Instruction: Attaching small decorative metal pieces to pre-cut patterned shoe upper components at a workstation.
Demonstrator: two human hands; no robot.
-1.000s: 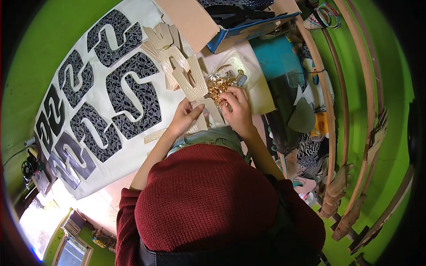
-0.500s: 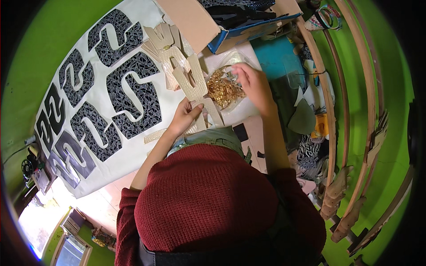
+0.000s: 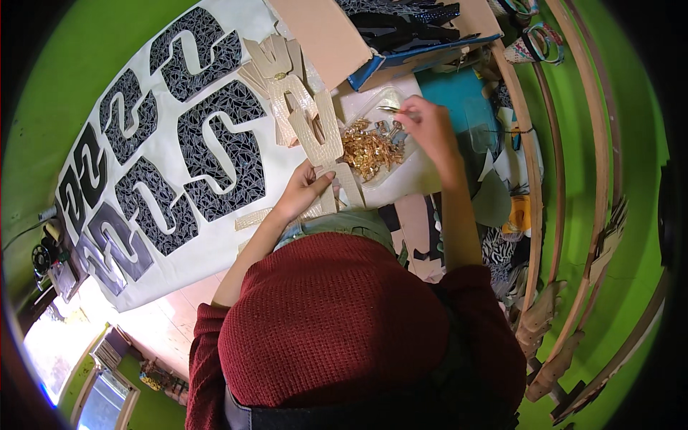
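My left hand [image 3: 304,190] pinches a cream, crocodile-textured cut piece [image 3: 327,147] with pronged ends, its thumb on top near the table's front edge. Beside it, on the right, a clear plastic tray [image 3: 388,95] holds a heap of small gold-coloured metal parts [image 3: 370,150]. Above the tray's upper right side, my right hand [image 3: 431,127] is closed on a slim, shiny metallic tool [image 3: 388,109], whose tip points left. Its exact kind is too small to make out. More cream cut pieces [image 3: 276,63] lie stacked just beyond my left hand.
Black-and-grey patterned S-shaped pieces [image 3: 223,154] are spread over the white table cover [image 3: 240,204] on the left. A cardboard box [image 3: 322,34] with dark material stands at the back. Curved wooden strips [image 3: 516,107] rise on the right, near a green wall.
My right hand has moved slightly right, and the metallic tool in its fingers now shows clearly. My left hand keeps its hold on the cream piece. The view has shifted a little.
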